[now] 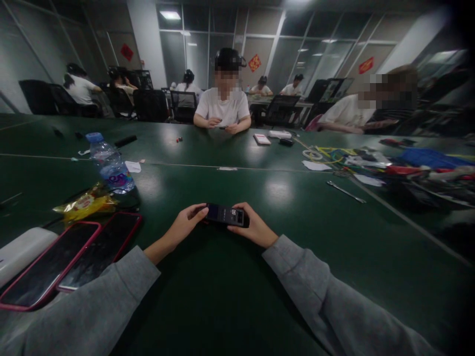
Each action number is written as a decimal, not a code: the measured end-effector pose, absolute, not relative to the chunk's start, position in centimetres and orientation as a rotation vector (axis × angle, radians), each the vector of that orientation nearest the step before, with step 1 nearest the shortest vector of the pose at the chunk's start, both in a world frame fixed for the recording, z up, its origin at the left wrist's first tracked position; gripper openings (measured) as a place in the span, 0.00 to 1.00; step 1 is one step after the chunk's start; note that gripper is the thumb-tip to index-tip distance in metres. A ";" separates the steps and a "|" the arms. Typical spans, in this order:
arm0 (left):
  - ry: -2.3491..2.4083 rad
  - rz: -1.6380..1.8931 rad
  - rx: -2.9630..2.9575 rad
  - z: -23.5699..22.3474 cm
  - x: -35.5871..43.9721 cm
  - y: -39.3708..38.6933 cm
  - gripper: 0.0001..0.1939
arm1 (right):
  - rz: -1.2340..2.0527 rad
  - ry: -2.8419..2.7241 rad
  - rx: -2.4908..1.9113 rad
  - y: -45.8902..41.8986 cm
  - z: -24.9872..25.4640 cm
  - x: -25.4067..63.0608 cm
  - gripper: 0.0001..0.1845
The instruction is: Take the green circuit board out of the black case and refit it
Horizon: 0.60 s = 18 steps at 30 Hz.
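A small black handheld electronic device (224,214) with a dark screen on its left part and small pale markings on its right lies sideways between my hands, just over the green table. My left hand (187,222) grips its left end, thumb on top near the screen. At the other end, my right hand (253,225) closes round the device with fingers behind it and thumb at the near edge. Exactly what kind of device it is I cannot make out. Fingers on its underside are hidden.
Left of me lie two phones with red edges (52,262) (106,249), a white rounded case (25,252), a yellow wrapper (87,203) and a water bottle (109,165). A wrench (346,192) and tangled cables (345,155) are to the right. A person (222,106) sits opposite.
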State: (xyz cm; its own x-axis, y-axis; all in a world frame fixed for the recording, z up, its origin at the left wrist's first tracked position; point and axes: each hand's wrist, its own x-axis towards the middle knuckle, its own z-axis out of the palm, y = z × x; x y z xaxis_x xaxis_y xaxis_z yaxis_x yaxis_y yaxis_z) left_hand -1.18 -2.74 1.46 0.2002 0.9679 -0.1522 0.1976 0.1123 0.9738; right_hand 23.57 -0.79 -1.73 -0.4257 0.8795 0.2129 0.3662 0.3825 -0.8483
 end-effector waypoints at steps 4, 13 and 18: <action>1.261 0.895 1.375 1.0 -1.2 -2.7 0.25 | 0.828 -2.004 -1.142 -0.7 -1.7 23.5 0.27; 1.171 0.973 1.611 -2.2 -1.9 -1.5 0.24 | 0.822 -1.993 -1.136 -0.8 -1.5 23.5 0.26; 1.197 0.941 1.741 -2.0 -2.0 -2.0 0.26 | 0.864 -1.967 -1.148 -0.8 -1.3 23.4 0.25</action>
State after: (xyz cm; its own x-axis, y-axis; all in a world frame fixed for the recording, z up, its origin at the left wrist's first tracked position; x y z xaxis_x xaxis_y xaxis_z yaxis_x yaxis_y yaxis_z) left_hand -2.03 -1.97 -1.95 0.2737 0.9527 0.1319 0.3526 -0.2270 0.9078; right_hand 23.44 -0.81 -1.33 -0.3701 0.9002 0.2295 0.4399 0.3873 -0.8102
